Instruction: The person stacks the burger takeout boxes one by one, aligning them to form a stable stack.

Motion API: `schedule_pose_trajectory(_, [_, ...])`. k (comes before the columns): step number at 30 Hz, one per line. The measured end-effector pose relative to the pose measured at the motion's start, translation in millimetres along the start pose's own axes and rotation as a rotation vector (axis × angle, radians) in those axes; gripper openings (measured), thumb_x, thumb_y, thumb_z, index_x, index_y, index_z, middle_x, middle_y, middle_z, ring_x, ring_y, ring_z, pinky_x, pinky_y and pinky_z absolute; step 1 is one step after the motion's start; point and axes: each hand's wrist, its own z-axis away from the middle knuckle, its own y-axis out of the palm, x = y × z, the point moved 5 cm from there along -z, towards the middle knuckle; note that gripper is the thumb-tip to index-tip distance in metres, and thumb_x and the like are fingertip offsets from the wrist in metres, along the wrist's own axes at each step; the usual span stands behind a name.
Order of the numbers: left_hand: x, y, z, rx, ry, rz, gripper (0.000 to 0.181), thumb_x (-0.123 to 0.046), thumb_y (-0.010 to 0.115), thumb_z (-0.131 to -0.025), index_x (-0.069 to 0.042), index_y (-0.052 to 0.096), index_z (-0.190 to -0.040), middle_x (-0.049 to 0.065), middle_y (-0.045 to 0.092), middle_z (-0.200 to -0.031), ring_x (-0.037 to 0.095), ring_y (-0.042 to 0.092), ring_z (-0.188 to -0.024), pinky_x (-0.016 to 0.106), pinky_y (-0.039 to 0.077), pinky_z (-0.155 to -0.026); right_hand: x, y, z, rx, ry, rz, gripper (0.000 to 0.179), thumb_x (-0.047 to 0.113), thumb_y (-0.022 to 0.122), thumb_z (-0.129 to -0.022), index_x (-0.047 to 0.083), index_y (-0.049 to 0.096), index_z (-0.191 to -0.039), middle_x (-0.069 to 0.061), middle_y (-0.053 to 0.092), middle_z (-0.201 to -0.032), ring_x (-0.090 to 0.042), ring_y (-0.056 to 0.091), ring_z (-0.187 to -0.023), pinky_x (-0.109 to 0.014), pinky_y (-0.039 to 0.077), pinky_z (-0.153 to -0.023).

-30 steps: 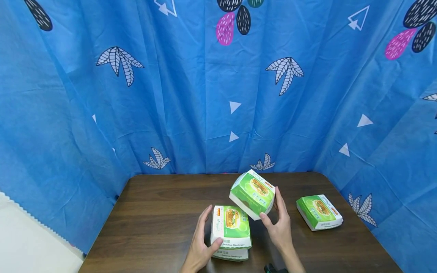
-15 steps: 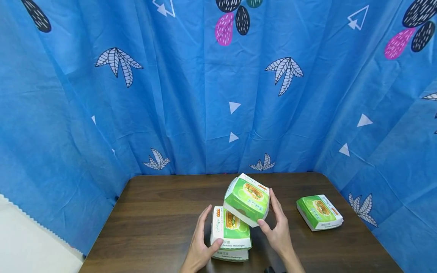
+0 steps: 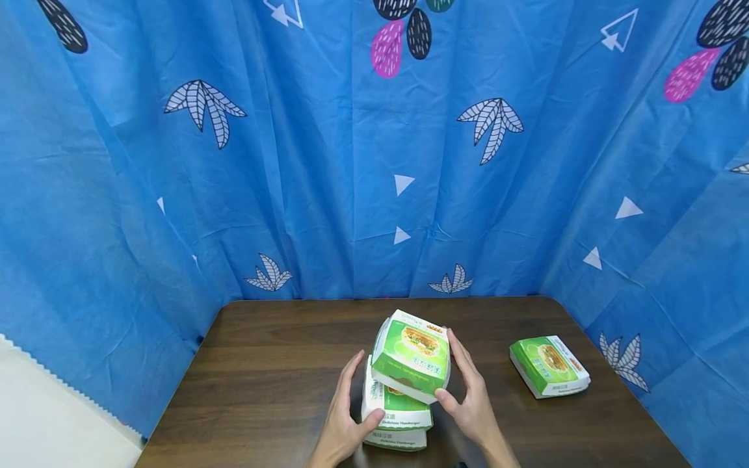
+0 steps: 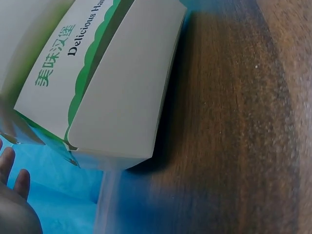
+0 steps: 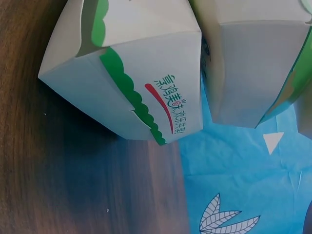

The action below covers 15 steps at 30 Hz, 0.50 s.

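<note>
Tilted over a stack of two hamburger boxes is a green-and-white hamburger box [image 3: 413,353]. My right hand [image 3: 474,403] grips it by its right side, thumb at the near corner and fingers along the far edge. In the right wrist view the held box [image 5: 258,68] overlaps the view's right part. Beneath it, the upper box [image 3: 404,416] of the stack is partly covered and sits on the lower box [image 3: 395,439]. My left hand [image 3: 345,416] is at the stack's left side, thumb at the upper box's front corner, fingers extended along its side.
Another hamburger box [image 3: 550,366] lies on the right part of the brown wooden table [image 3: 263,390]. Blue patterned curtain [image 3: 316,162] hangs behind the table and along both sides. White cloth [image 3: 52,409] shows at the lower left.
My right hand has brought its hamburger box left and down over the stack, and the box has turned somewhat straighter. The left hand has stayed in place.
</note>
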Motion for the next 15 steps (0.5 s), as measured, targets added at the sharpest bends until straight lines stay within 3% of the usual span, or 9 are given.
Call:
schedule_pose_trajectory(5, [-0.8, 0.0, -1.6, 0.020, -0.027, 0.000, 0.094, -0.038, 0.075, -0.076, -0.024, 0.023, -0.153, -0.006, 0.031, -0.155, 0.016, 0.032, -0.142, 0.045, 0.034, -0.110, 3.7, 3.7, -0.4, 0.040, -0.041, -0.014, 0.083, 0.012, 0.065, -0.078, 0.003, 0.027, -0.151, -0.018, 0.030, -0.155, -0.021, 0.029, -0.144, -0.010, 0.024, -0.109])
schedule_pose_trajectory(12, [-0.5, 3.2, -1.5, 0.076, -0.211, 0.073, 0.088, -0.040, 0.073, -0.079, -0.037, 0.022, -0.151, -0.015, 0.029, -0.154, 0.017, 0.032, -0.138, 0.064, 0.027, -0.107, 1.5, 7.2, 2.0, 0.106, 0.001, -0.012, 0.082, 0.014, 0.063, -0.082, 0.007, 0.024, -0.153, -0.017, 0.026, -0.157, -0.018, 0.026, -0.146, -0.009, 0.022, -0.109])
schedule_pose_trajectory(15, [0.7, 3.3, -0.4, 0.073, -0.241, 0.089, 0.087, -0.040, 0.074, -0.079, -0.039, 0.023, -0.150, -0.014, 0.031, -0.153, 0.020, 0.034, -0.138, 0.065, 0.027, -0.106, 3.2, 7.4, 2.4, 0.125, -0.016, -0.013, 0.080, 0.015, 0.062, -0.083, 0.005, 0.023, -0.153, -0.015, 0.025, -0.158, -0.019, 0.025, -0.146, -0.009, 0.022, -0.109])
